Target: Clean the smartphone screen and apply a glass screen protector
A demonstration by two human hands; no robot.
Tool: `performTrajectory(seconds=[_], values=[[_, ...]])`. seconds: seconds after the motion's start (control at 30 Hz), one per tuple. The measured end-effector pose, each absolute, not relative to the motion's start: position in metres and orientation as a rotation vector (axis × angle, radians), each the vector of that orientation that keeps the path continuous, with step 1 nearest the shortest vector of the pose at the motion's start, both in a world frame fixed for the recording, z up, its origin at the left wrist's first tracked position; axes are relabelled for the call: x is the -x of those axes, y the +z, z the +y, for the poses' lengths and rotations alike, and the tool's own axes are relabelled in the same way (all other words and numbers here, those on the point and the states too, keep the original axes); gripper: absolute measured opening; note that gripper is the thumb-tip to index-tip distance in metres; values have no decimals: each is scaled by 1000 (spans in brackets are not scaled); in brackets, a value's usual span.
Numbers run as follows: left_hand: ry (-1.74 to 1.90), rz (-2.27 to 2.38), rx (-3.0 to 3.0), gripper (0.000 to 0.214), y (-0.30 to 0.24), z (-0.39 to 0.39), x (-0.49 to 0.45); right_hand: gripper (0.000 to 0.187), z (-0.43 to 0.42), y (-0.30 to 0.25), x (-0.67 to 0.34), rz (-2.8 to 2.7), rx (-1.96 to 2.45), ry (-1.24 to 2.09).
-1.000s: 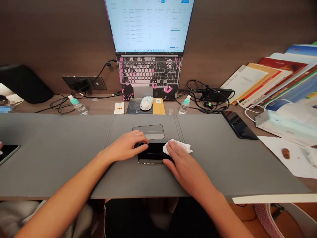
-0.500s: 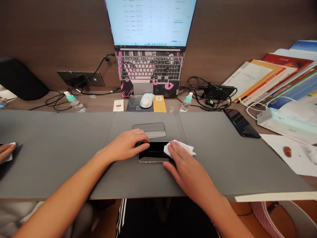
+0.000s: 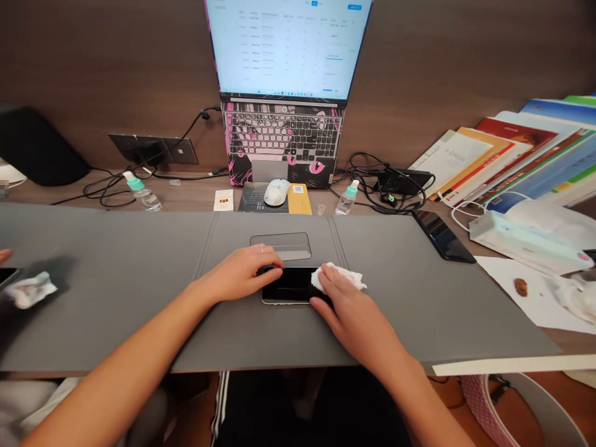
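A smartphone (image 3: 292,287) with a dark screen lies sideways on the grey desk mat (image 3: 395,310). My left hand (image 3: 249,271) steadies its left end, thumb along the screen and fingers curled over the far edge. Under the fingers of my right hand (image 3: 347,304) is a crumpled white tissue (image 3: 354,278), pressed on the phone's right end, which hand and tissue partly hide. Just beyond the phone lies a clear screen protector (image 3: 291,244) with a dark border.
Behind the mat stand an open laptop (image 3: 284,139), a mouse (image 3: 276,192) and two spray bottles (image 3: 347,197) (image 3: 143,192). At right are another phone (image 3: 444,236), a tissue pack (image 3: 521,243) and leaning books (image 3: 516,146). Another person's fingers (image 3: 4,256) and a tissue (image 3: 32,290) appear at left.
My hands stay on the phone; the tissue under my right hand has shifted very slightly right. At left, the other person's hand has come away from their tissue. The view has shifted slightly.
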State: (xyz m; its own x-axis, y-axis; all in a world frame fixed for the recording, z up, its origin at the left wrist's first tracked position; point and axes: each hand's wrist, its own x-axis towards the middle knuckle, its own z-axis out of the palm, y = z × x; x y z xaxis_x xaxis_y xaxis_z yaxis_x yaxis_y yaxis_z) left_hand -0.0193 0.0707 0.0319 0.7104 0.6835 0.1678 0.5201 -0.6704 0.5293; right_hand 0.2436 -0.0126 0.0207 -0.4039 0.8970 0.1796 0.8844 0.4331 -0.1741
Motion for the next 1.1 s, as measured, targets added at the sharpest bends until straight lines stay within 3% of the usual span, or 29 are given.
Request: performTrajectory(seconds=[0.23,0.4,0.6,0.73,0.97,1.1], values=[[489,877,-2440,32,34,69,20,47,-30,6,-252,-2399,1502,19],[611,929,-2474,22,31,75,23,54,-46,16,-278,-2538,1200,166],[623,908,-2479,21,26,78,17,48,3,70,-293,-2532,1115,297],[651,930,-2488,23,28,78,19,35,51,91,-292,-2692,1153,324],[658,1077,-2409,33,32,81,27,46,85,80,-288,-2685,1122,541],[616,1152,-2385,44,29,85,30,33,92,71,-295,-2622,1060,527]])
